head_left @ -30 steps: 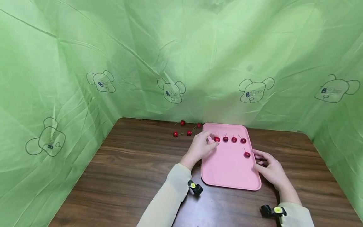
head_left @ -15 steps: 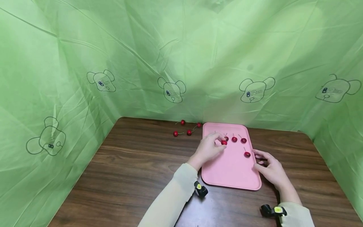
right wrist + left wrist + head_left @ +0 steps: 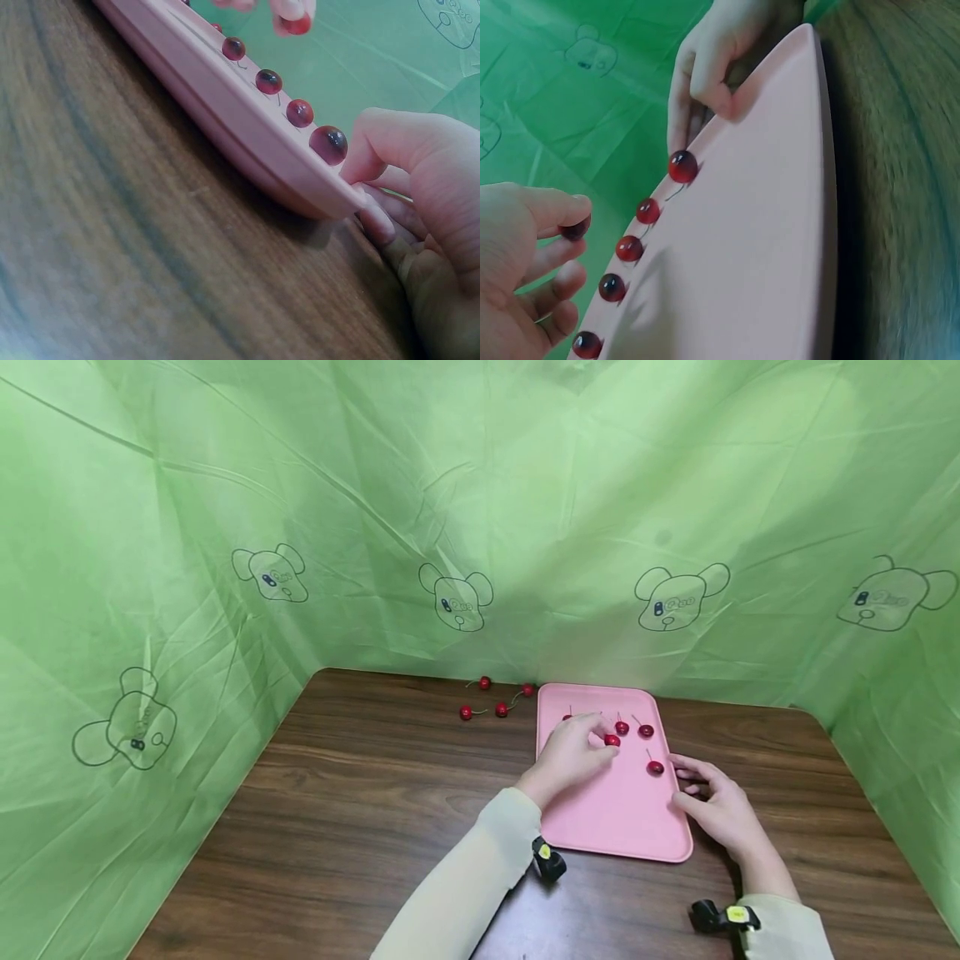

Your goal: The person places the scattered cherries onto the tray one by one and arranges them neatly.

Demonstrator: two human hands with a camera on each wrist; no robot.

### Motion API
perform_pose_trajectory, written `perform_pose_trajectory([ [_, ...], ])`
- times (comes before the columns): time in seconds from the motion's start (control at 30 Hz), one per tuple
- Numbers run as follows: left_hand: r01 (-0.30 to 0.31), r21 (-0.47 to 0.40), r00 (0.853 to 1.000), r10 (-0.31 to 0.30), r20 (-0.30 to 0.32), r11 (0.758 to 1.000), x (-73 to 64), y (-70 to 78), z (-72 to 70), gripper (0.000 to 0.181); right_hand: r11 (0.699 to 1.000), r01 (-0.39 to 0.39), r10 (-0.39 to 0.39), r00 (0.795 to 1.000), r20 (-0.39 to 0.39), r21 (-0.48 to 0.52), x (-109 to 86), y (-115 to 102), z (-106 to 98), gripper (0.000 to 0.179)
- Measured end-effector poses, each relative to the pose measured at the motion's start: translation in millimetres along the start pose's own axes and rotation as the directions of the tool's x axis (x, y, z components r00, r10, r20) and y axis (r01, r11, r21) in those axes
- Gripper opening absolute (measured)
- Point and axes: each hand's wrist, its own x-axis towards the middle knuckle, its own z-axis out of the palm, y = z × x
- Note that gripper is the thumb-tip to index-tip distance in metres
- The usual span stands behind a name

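Over the pink tray (image 3: 600,814), my left hand (image 3: 573,756) pinches a red cherry (image 3: 612,740) between thumb and fingertip. The left wrist view has this cherry (image 3: 574,229) held off the tray surface. Several other cherries lie on the tray, including one (image 3: 622,727) just beyond my left fingers and one (image 3: 655,767) near the right rim. Part of the row is hidden behind my left hand in the head view. My right hand (image 3: 720,806) grips the tray's right rim; the right wrist view has its fingers (image 3: 375,217) at the rim, beside a cherry (image 3: 328,145).
Several loose cherries with stems, one of them a red cherry (image 3: 502,710), lie on the wooden table (image 3: 360,777) left of the tray. A green cloth (image 3: 555,527) with bear-head drawings stands around the back and sides.
My left hand has moved right across the tray with the pinched cherry, uncovering a cherry at the row's left end. My right hand has stayed at the rim.
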Motion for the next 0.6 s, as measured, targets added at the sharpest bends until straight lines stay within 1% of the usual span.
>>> perform_pose_trajectory([
  [0.1, 0.006, 0.001, 1.0, -0.006, 0.014, 1.0, 3.0, 4.0, 7.4, 0.02, 1.0, -0.001, 0.001, 1.0, 0.003, 0.0, 0.0, -0.1, 0.0, 0.061],
  [0.3, 0.02, 0.04, 0.999, -0.022, 0.049, 0.999, 6.5, 6.2, 22.6, 0.019, 1.0, 0.014, -0.014, 1.0, 0.0, 0.016, 0.0, 0.6, 0.3, 0.061],
  [0.6, 0.023, 0.036, 0.996, -0.026, 0.09, 0.999, 6.7, 4.2, 31.9, 0.018, 0.999, 0.022, -0.022, 1.0, -0.008, 0.026, 0.0, 0.7, -0.3, 0.06],
])
